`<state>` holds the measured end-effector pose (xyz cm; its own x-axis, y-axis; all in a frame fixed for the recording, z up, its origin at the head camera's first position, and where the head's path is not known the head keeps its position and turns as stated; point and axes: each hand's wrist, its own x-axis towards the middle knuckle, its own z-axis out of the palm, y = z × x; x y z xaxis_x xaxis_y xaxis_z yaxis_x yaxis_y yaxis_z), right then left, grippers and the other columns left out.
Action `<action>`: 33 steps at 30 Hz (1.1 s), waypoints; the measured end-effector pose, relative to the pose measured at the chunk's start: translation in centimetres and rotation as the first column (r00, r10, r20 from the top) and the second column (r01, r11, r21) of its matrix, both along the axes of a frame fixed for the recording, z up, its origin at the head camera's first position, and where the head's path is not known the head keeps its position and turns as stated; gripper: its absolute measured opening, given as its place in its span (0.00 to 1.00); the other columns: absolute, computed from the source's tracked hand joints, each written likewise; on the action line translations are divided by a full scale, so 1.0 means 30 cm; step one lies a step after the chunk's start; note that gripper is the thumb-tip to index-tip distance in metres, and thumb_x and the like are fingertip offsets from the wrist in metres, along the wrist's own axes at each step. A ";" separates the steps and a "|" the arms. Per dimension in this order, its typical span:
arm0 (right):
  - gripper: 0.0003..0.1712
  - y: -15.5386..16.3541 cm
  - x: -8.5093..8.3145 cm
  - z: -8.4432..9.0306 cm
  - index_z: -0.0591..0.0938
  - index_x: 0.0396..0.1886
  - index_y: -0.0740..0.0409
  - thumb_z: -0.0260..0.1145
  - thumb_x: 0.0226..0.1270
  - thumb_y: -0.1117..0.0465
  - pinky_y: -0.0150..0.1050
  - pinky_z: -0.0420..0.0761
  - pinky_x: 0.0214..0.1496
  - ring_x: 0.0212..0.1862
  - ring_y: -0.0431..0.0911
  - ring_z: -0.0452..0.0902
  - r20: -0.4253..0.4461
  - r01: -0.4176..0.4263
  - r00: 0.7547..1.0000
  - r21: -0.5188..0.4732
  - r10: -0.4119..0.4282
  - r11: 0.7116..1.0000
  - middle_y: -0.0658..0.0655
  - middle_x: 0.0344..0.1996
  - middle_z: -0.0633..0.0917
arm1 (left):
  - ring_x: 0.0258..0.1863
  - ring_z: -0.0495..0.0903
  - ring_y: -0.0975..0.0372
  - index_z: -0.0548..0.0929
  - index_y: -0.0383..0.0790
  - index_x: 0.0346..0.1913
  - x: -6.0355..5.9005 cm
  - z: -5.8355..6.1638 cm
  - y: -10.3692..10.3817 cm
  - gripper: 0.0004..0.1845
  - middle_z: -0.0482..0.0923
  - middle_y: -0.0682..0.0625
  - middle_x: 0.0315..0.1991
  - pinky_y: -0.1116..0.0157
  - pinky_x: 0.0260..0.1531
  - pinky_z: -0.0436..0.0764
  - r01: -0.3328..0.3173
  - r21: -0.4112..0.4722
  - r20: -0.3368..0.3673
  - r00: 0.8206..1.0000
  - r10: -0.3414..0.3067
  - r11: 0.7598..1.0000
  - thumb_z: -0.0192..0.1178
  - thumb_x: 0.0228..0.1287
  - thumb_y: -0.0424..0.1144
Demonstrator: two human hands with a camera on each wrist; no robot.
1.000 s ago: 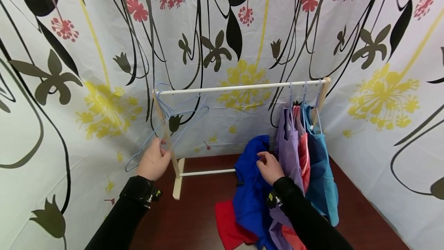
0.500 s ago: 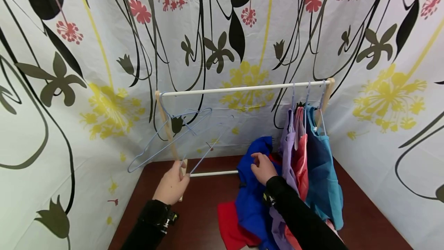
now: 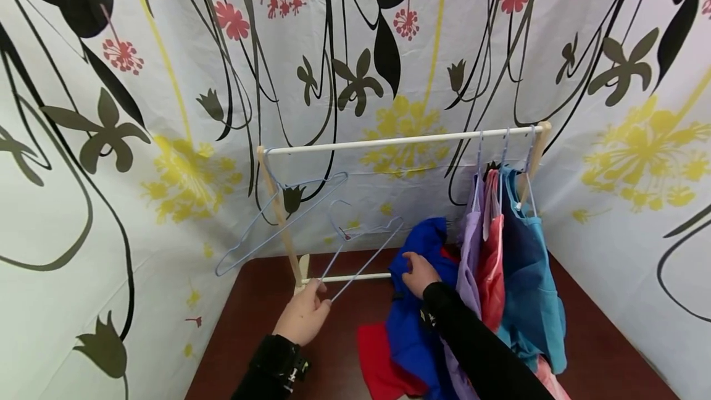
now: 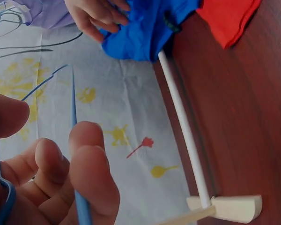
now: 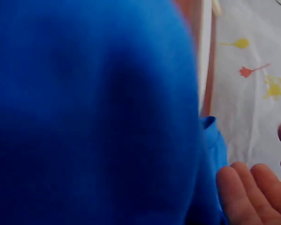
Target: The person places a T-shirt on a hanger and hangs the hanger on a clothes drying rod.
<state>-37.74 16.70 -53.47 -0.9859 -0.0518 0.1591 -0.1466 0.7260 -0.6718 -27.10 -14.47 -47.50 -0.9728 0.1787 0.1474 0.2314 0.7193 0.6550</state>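
A light blue wire hanger (image 3: 368, 263) is held by one end in my left hand (image 3: 304, 313), tilted with its hook toward the back. In the left wrist view the hanger's wire (image 4: 74, 101) runs along the curled fingers. My right hand (image 3: 419, 273) hovers over a blue garment (image 3: 408, 332), fingers loosely bent and nothing gripped. The right wrist view is mostly filled by blurred blue cloth (image 5: 93, 112), with the right fingers (image 5: 236, 194) beside it. A second blue hanger (image 3: 294, 221) hangs without clothing at the left end of the rack's rail (image 3: 400, 140).
Purple (image 3: 471, 245), coral (image 3: 491, 264) and teal (image 3: 533, 270) garments hang at the rack's right end. Red cloth (image 3: 383, 357) lies partly under the blue garment on the dark red-brown table (image 3: 233, 332). A patterned curtain (image 3: 189, 66) encloses the back and sides.
My left hand has drawn one hanger off the rail's left end and moved it right and down. The other hanger stays on the rail. My right hand has shifted only slightly.
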 end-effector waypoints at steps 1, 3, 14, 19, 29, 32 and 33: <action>0.33 0.001 -0.011 -0.006 0.73 0.68 0.63 0.64 0.61 0.68 0.53 0.75 0.53 0.50 0.55 0.77 0.012 -0.013 1.000 0.031 0.013 0.999 0.63 0.49 0.80 | 0.17 0.67 0.62 0.74 0.43 0.54 0.000 -0.006 0.008 0.12 0.70 0.53 0.23 0.63 0.21 0.68 0.008 0.003 0.010 1.000 -0.008 1.000 0.58 0.73 0.41; 0.34 0.002 -0.031 -0.017 0.72 0.69 0.63 0.65 0.60 0.68 0.52 0.75 0.54 0.52 0.56 0.77 0.034 -0.038 0.999 0.089 0.035 0.995 0.65 0.52 0.80 | 0.17 0.67 0.62 0.74 0.43 0.54 -0.003 -0.016 0.022 0.12 0.70 0.53 0.23 0.63 0.21 0.68 0.018 0.011 0.025 1.000 -0.019 1.000 0.58 0.73 0.42; 0.43 -0.024 -0.112 -0.114 0.65 0.77 0.47 0.72 0.63 0.60 0.56 0.79 0.47 0.47 0.62 0.80 0.108 -0.065 0.994 0.373 0.026 0.926 0.71 0.60 0.75 | 0.17 0.68 0.62 0.73 0.45 0.54 -0.014 -0.068 0.044 0.12 0.71 0.53 0.24 0.63 0.21 0.68 0.042 0.019 0.065 0.997 -0.044 0.999 0.58 0.74 0.43; 0.38 -0.035 -0.135 -0.135 0.70 0.74 0.47 0.70 0.64 0.59 0.57 0.80 0.41 0.41 0.62 0.81 0.057 -0.059 0.998 0.433 0.038 0.900 0.70 0.55 0.77 | 0.18 0.68 0.62 0.74 0.44 0.54 -0.018 -0.077 0.043 0.13 0.72 0.53 0.25 0.63 0.22 0.68 0.035 0.016 0.069 0.997 -0.036 0.999 0.58 0.73 0.43; 0.30 -0.038 -0.153 -0.125 0.74 0.70 0.51 0.67 0.68 0.63 0.57 0.80 0.36 0.37 0.62 0.81 0.033 -0.030 0.999 0.516 0.015 0.856 0.68 0.50 0.77 | 0.18 0.68 0.62 0.73 0.44 0.53 -0.016 -0.085 0.042 0.11 0.72 0.53 0.24 0.63 0.22 0.69 0.041 0.022 0.095 0.995 -0.043 0.999 0.58 0.73 0.43; 0.31 -0.044 -0.153 -0.126 0.74 0.70 0.50 0.68 0.67 0.62 0.56 0.80 0.34 0.36 0.61 0.80 -0.016 -0.031 0.999 0.544 0.047 0.839 0.68 0.51 0.76 | 0.18 0.68 0.62 0.74 0.43 0.53 -0.016 -0.087 0.041 0.12 0.72 0.52 0.24 0.63 0.21 0.68 0.043 0.030 0.107 0.993 -0.046 0.999 0.58 0.73 0.42; 0.32 -0.047 -0.154 -0.128 0.74 0.71 0.50 0.69 0.67 0.60 0.55 0.80 0.35 0.38 0.61 0.80 -0.033 -0.034 0.997 0.558 0.063 0.829 0.67 0.51 0.76 | 0.18 0.68 0.62 0.73 0.43 0.53 -0.016 -0.088 0.040 0.12 0.72 0.52 0.24 0.62 0.21 0.68 0.044 0.031 0.112 0.993 -0.047 0.999 0.58 0.73 0.42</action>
